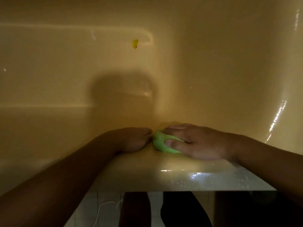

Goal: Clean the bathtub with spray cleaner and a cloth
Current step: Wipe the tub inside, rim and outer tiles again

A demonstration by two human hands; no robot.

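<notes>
A bright green cloth [161, 142] lies bunched on the wet rim of the cream bathtub [172, 174]. My right hand [196, 141] lies over the cloth's right side, fingers spread across it and the thumb pressed into its front. My left hand [133, 139] rests on the rim just left of the cloth, its fingertips touching the cloth's edge; it holds nothing. No spray bottle is in view.
The tub's inner wall [65, 71] rises behind the rim, with a small yellow object [135, 43] stuck on it. Water drops shine on the rim near its front edge. Below it are tiled floor, a white cord [105, 208] and my dark-clothed legs.
</notes>
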